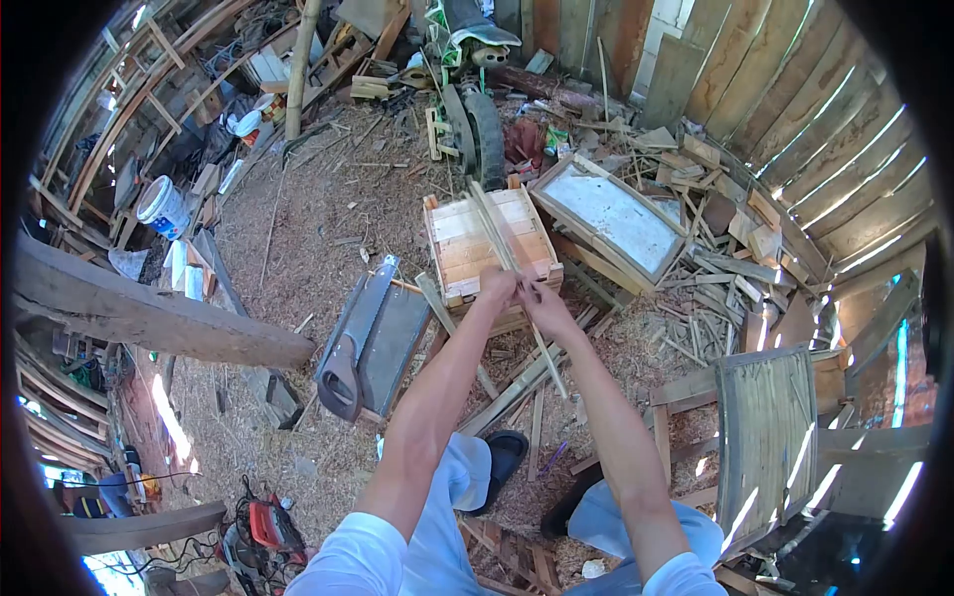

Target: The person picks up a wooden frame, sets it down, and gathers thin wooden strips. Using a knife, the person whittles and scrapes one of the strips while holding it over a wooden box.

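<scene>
Both hands are closed round a bundle of thin wooden strips point(489, 221) in the middle of the view. My left hand point(499, 286) and my right hand point(543, 302) sit close together on the bundle. The strips point away from me at a slant, and their near ends stick out below my right hand. Beneath the strips stands a slatted wooden crate point(459, 236). Left of the crate, a handsaw point(342, 370) leans on a dark flat board point(395, 343). My fingers hide how many strips I hold.
A framed white panel point(611, 214) lies right of the crate, near heaped wood scraps point(740, 228). A thick beam point(149, 308) juts in from the left. A red power tool point(273, 524) lies lower left, a white bucket point(162, 206) upper left. Shavings cover the floor.
</scene>
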The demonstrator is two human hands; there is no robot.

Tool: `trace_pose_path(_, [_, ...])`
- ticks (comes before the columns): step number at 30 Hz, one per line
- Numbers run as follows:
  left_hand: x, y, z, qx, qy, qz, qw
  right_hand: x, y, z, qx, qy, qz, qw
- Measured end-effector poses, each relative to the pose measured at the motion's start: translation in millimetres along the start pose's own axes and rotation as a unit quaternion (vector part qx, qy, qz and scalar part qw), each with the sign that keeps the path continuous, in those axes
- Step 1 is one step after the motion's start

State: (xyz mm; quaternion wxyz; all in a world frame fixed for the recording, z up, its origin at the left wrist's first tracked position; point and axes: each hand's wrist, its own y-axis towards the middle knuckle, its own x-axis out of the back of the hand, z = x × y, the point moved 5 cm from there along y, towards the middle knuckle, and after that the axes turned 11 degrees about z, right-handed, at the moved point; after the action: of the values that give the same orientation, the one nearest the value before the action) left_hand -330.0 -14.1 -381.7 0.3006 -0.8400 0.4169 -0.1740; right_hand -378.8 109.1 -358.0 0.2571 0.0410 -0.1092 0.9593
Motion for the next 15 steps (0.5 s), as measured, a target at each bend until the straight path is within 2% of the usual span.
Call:
trace_pose_path(1, [0.0,10.7,11.9,-0.008,-0.001,0.003,1.0,-0.7,-1.6,-11.6,-0.029,0.058,0.024,0.998])
trace_pose_path(2, [-5.6,37.6,33.1,-0.039,-0.038,0.058,0.997,1.2,-7.4,-16.0,-0.058,0.114,0.045,0.991])
trace_pose_path(3, [-16.2,47.2,42.3,-0.07,-0.075,0.115,0.988,4.3,-19.5,-4.1,-0.059,0.098,0.057,0.992])
trace_pose_path(4, [-25.0,35.0,37.9,-0.081,-0.076,0.126,0.986,9.1,-24.5,-13.1,-0.052,0.089,0.046,0.994])
trace_pose_path(6, [-38.3,-1.2,31.7,-0.084,-0.173,0.14,0.971,20.1,-31.1,-43.9,-0.022,-0.058,0.007,0.998])
trace_pose_path(7, [-44.0,-25.3,21.3,-0.094,-0.175,0.152,0.968,25.0,-49.7,-22.2,-0.017,-0.069,-0.003,0.997])
trace_pose_path(9, [-55.3,-76.9,-3.9,-0.12,-0.158,0.192,0.961,29.4,-95.6,32.6,-0.048,0.002,-0.018,0.999])
trace_pose_path(10, [-59.6,-89.8,-8.4,-0.128,-0.157,0.202,0.958,35.6,-108.8,36.8,-0.042,-0.005,-0.028,0.999])
trace_pose_path(12, [-72.8,-119.8,-20.2,-0.144,-0.158,0.253,0.943,45.4,-136.2,52.1,-0.024,0.082,-0.027,0.996])
trace_pose_path(13, [-79.3,-142.0,-26.3,-0.148,-0.168,0.299,0.928,48.7,-155.4,64.4,-0.048,0.079,-0.026,0.995])
trace_pose_path(15, [-92.4,-163.6,-31.2,-0.166,-0.155,0.317,0.921,58.9,-179.4,72.1,-0.022,0.062,-0.048,0.997])
